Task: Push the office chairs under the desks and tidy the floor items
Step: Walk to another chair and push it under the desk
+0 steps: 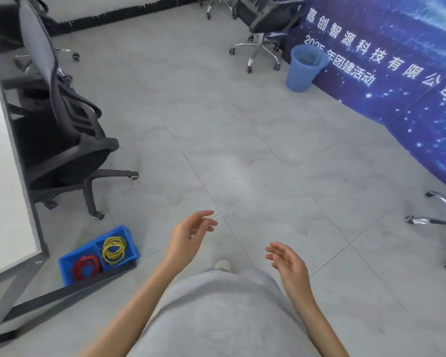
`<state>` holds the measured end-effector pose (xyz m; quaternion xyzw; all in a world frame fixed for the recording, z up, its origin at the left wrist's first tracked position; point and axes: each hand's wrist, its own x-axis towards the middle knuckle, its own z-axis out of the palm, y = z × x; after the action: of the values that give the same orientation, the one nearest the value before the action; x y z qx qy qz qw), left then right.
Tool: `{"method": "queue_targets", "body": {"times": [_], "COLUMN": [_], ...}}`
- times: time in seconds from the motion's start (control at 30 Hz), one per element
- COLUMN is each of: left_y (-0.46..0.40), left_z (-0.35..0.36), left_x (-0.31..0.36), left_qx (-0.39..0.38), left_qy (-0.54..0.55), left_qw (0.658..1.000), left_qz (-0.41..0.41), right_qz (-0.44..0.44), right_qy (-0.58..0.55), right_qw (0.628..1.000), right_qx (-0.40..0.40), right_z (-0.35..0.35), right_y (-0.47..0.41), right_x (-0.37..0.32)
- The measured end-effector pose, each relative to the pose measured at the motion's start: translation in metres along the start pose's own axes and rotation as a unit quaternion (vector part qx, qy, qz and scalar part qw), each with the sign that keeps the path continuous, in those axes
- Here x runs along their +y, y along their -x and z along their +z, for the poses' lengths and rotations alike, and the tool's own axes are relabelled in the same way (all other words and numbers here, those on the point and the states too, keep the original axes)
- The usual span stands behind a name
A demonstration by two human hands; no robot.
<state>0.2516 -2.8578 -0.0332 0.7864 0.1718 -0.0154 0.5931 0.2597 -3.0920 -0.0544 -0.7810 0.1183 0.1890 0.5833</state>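
Observation:
A black mesh office chair (70,140) stands at the left with its seat partly under the white desk (3,176). Beyond it a second chair (36,45) sits along the same desk. A third black chair (264,19) stands at the far right by the blue banner. A blue bin (72,258) with a red and a yellow wire coil lies on the floor by the desk leg. My left hand (191,235) and my right hand (286,261) hang in front of me, fingers relaxed, both empty and touching nothing.
A blue waste basket (304,70) stands against the starry blue banner (397,73) at the right. Chrome legs of another chair base (440,222) poke in at the right edge. Grey floor tiles (229,150) spread across the middle.

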Motion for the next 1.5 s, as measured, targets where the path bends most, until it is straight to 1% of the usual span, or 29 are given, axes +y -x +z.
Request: {"method": "queue_targets", "body": {"times": [0.1, 0.2, 0.3, 0.4, 0.47, 0.57, 0.63, 0.67, 0.77, 0.87, 0.93, 1.07, 1.13, 1.23, 1.27, 1.33, 1.4, 1.43, 1.5], "left_y": [-0.073, -0.132, -0.192, -0.238, -0.263, -0.295, -0.309, -0.319, -0.347, -0.389, -0.423, -0.495, -0.521, -0.551, -0.557, -0.567, -0.574, -0.576, -0.582], "left_z": [0.0, -0.002, -0.011, -0.029, -0.043, -0.07, -0.081, -0.087, -0.097, -0.124, -0.155, -0.249, -0.294, -0.358, -0.372, -0.4, -0.421, -0.428, -0.441], "left_x": [0.039, 0.056, 0.049, 0.034, 0.031, 0.036, 0.04, 0.039, 0.038, 0.03, 0.024, 0.028, 0.041, 0.046, 0.047, 0.043, 0.035, 0.027, 0.013], "left_qx": [-0.002, 0.011, 0.057, 0.129, 0.198, 0.306, 0.355, 0.386, 0.451, 0.492, 0.511, 0.545, 0.574, 0.613, 0.622, 0.641, 0.636, 0.612, 0.56], "left_qy": [0.012, 0.015, 0.011, 0.004, 0.019, 0.057, 0.063, 0.081, 0.104, 0.111, 0.105, 0.066, 0.049, 0.011, -0.015, -0.086, -0.16, -0.194, -0.213], "left_qw": [1.0, 1.0, 0.998, 0.99, 0.975, 0.94, 0.919, 0.901, 0.861, 0.833, 0.824, 0.811, 0.797, 0.77, 0.762, 0.735, 0.71, 0.705, 0.683], "left_qz": [0.017, 0.024, -0.003, -0.059, -0.102, -0.142, -0.16, -0.179, -0.21, -0.227, -0.222, -0.2, -0.182, -0.175, -0.18, -0.203, -0.255, -0.3, -0.418], "right_qz": [-0.002, -0.001, -0.012, -0.038, -0.063, -0.099, -0.128, -0.142, -0.162, -0.169, -0.161, -0.155, -0.161, -0.195, -0.22, -0.294, -0.391, -0.453, -0.57], "right_qy": [0.013, 0.015, 0.039, 0.068, 0.091, 0.126, 0.134, 0.145, 0.152, 0.173, 0.192, 0.231, 0.249, 0.273, 0.28, 0.289, 0.292, 0.289, 0.268], "right_qw": [1.0, 1.0, 0.996, 0.985, 0.972, 0.939, 0.919, 0.905, 0.877, 0.851, 0.839, 0.814, 0.796, 0.745, 0.726, 0.674, 0.601, 0.561, 0.456], "right_qx": [-0.011, -0.027, -0.082, -0.152, -0.208, -0.305, -0.347, -0.375, -0.426, -0.466, -0.484, -0.51, -0.527, -0.576, -0.588, -0.613, -0.632, -0.63, -0.629], "right_z": [-0.001, 0.007, 0.028, 0.06, 0.087, 0.141, 0.174, 0.197, 0.251, 0.306, 0.342, 0.42, 0.454, 0.521, 0.542, 0.592, 0.643, 0.667, 0.718], "right_y": [-0.055, -0.116, -0.205, -0.295, -0.353, -0.422, -0.45, -0.468, -0.506, -0.541, -0.564, -0.607, -0.619, -0.637, -0.638, -0.639, -0.638, -0.636, -0.632], "right_x": [-0.034, -0.065, -0.101, -0.147, -0.19, -0.265, -0.306, -0.326, -0.364, -0.383, -0.39, -0.423, -0.446, -0.484, -0.496, -0.52, -0.541, -0.549, -0.565]}}
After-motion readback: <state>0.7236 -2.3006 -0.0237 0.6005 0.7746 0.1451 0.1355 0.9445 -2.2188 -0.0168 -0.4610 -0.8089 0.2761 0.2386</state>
